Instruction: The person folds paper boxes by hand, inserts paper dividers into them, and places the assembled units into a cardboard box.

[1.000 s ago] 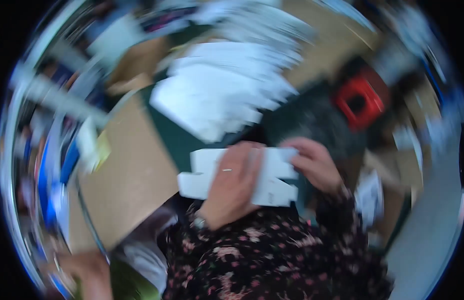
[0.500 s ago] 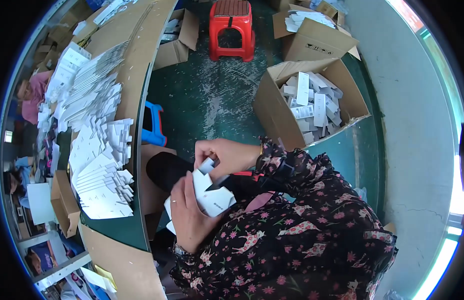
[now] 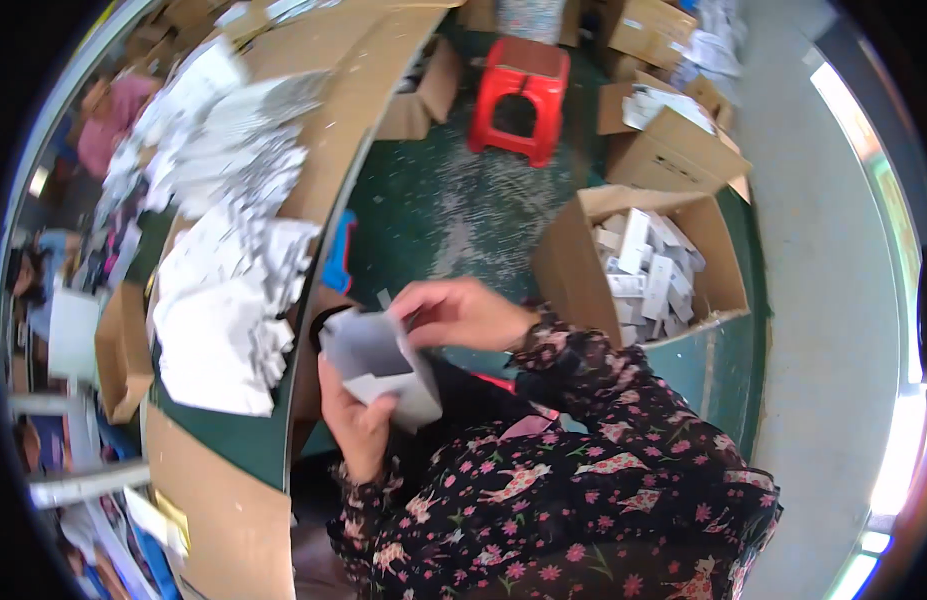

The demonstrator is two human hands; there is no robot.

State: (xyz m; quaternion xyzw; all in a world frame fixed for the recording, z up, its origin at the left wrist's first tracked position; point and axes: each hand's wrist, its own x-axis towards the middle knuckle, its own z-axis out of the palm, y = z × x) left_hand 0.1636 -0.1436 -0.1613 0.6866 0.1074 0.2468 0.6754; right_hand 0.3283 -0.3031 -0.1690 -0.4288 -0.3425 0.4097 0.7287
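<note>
The left hand (image 3: 355, 415) grasps the open-ended white carton (image 3: 385, 362) at its lower left side. The right hand (image 3: 465, 315), fingers bent, is at the carton's upper right edge; whether it pinches the board cannot be determined. The carton is above the lap (image 3: 473, 403), beside the table (image 3: 228, 438).

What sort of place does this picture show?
Probably a packaging workshop: flat white cartons are piled on a table, and a large cardboard box holds many small white boxes.
</note>
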